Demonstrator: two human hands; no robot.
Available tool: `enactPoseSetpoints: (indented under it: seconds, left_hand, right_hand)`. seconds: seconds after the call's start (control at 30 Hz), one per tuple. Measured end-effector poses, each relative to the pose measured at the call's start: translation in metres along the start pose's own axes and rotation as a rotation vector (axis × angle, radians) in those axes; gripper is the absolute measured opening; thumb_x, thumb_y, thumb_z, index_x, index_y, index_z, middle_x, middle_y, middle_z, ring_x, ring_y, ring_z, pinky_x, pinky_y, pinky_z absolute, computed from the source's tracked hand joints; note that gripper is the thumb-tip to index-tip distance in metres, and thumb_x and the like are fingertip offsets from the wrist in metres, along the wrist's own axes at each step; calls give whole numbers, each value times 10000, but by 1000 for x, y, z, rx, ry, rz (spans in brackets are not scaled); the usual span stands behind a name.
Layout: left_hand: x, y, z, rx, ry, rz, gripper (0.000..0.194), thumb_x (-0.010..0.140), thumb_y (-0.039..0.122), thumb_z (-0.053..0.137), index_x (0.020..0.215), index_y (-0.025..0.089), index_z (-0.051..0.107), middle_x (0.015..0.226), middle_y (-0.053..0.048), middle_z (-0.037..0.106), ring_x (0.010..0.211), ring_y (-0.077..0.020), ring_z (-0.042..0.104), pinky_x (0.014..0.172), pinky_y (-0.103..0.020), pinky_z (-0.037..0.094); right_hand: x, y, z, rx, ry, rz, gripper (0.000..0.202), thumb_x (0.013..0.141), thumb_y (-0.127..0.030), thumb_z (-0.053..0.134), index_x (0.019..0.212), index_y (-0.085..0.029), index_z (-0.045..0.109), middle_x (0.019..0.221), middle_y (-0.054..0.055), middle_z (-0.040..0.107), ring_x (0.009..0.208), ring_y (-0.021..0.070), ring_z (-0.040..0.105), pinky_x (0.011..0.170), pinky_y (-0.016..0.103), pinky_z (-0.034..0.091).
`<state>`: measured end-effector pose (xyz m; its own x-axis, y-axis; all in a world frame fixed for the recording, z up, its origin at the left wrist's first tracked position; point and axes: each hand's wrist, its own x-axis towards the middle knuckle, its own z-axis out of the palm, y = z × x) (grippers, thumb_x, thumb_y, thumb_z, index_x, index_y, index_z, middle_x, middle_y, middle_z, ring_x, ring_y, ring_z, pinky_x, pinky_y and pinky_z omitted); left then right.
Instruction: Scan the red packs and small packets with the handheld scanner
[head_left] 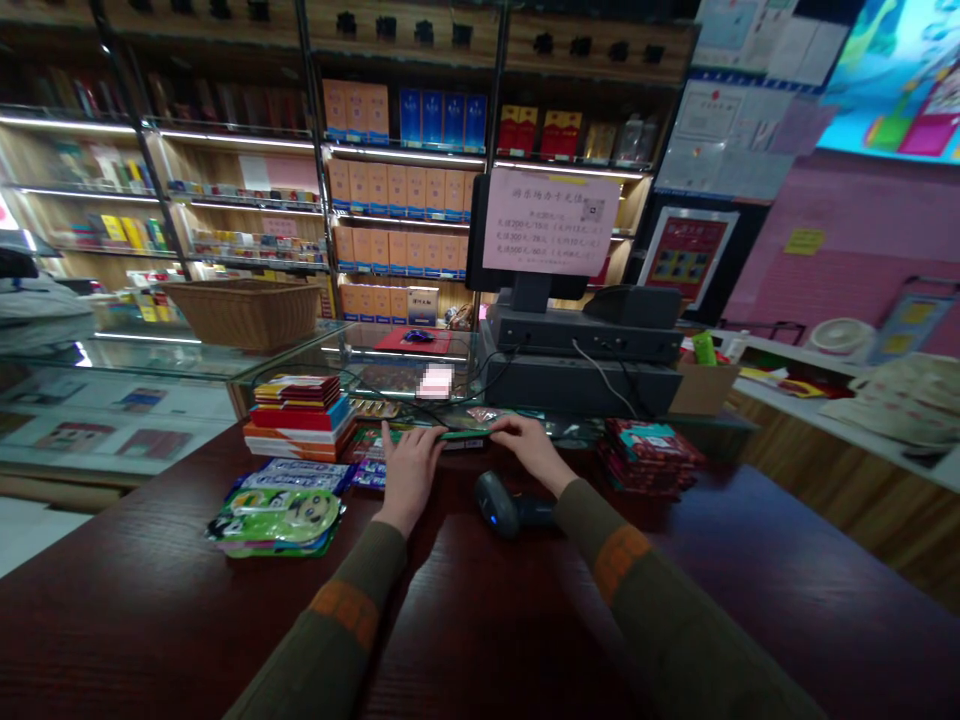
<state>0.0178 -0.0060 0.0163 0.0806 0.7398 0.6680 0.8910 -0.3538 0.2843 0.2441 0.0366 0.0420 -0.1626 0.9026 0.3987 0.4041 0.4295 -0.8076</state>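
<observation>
A thin, flat green pack (463, 438) lies between my two hands at the far side of the dark wooden counter. My left hand (409, 475) is on its left end, fingers partly hidden behind it. At the right end, my right hand (527, 448) pinches the pack between thumb and fingers. Below my right hand rests a black barcode scanner (501, 508) with a blue light. Left of my left hand are purple snack packets (371, 474) and a pile of green panda packets (289, 515). What the green pack contains cannot be made out.
Stacked small boxes (296, 425) stand at the left, dark red packets (649, 455) at the right. Behind are a glass display case (360, 345), a register screen (551, 225) with a pink notice, loose cables and a wicker basket (244, 310). Shelves line the wall.
</observation>
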Motion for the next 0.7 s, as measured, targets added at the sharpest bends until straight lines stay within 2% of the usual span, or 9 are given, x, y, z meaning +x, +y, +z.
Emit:
enactPoseSetpoints:
  seconds: [0.1,0.2,0.3,0.4,0.47,0.53,0.63,0.7]
  left_hand:
    - [2,8,8,-138,-3,-12,270,1014,316,436,1200,280,630,1145,-24,711,1117,-191,631,1252,-554,59]
    - [5,15,20,-290,23,-51,247,1003,290,459,1188,254,618,1169,-38,701,1139,-190,619,1226,-507,212]
    - [9,18,31,-408,117,-103,241,968,266,517,1183,220,615,1134,-69,691,1102,-212,619,1089,-439,419]
    - [10,14,39,-457,187,-71,271,953,241,527,1211,217,607,1146,-87,654,1091,-217,610,982,-393,497]
    - [8,9,41,-410,172,11,318,956,228,518,1266,235,586,1222,-93,622,1156,-216,587,1031,-411,475]
    - [6,5,38,-300,112,105,422,949,239,541,1369,256,517,1330,-98,583,1257,-230,543,1134,-476,388]
    - [5,4,32,-121,33,205,673,899,305,634,1508,254,352,1486,-123,492,1396,-276,442,1222,-569,216]
    - [5,6,28,-41,18,243,812,862,364,681,1551,229,273,1539,-147,439,1444,-302,387,1233,-581,174]
  right_hand:
    - [-6,-1,-7,63,77,-19,220,738,-376,654,844,-188,692,913,37,712,905,208,628,874,333,456]
    - [-9,-1,-7,187,110,-7,228,761,-407,637,848,-197,655,908,27,701,881,193,618,831,311,459]
    - [-8,3,-3,324,150,16,240,765,-437,656,846,-212,627,857,2,689,834,180,613,781,292,465]
    - [-5,6,2,446,208,68,276,725,-465,710,828,-223,625,794,-13,681,766,177,607,714,286,468]
    - [-2,6,5,511,253,119,294,693,-471,735,809,-224,625,747,-20,668,705,170,593,657,279,459]
    - [-1,4,6,556,291,172,306,671,-472,746,802,-223,626,710,-25,654,656,162,574,600,269,439]
    - [0,-3,7,582,338,230,326,639,-467,760,807,-219,631,693,-28,648,635,155,566,554,254,416]
    - [0,-8,7,584,364,264,337,625,-460,765,816,-216,632,689,-32,646,632,151,568,543,245,408]
